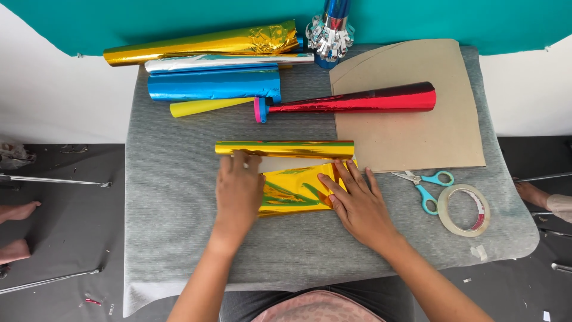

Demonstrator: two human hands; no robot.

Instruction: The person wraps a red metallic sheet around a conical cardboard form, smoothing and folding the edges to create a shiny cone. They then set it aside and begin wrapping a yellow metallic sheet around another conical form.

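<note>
My left hand [238, 188] lies flat, fingers together, on the gold foil sheet [295, 189] mid-table, fingertips at its rolled edge [285, 148]. My right hand [356, 206] presses open-palmed on the sheet's right side, gripping nothing. To roll well, I judge both palms should keep even pressure so the foil stays square. Scissors [424, 186] and a tape ring [464, 210] lie just right; the red cone [357, 100] rests on cardboard [417, 131] behind.

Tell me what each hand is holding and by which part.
Neither hand grips anything. The left hand presses flat on the gold foil roll near its left end; the right hand presses flat on the unrolled gold foil sheet.
</note>
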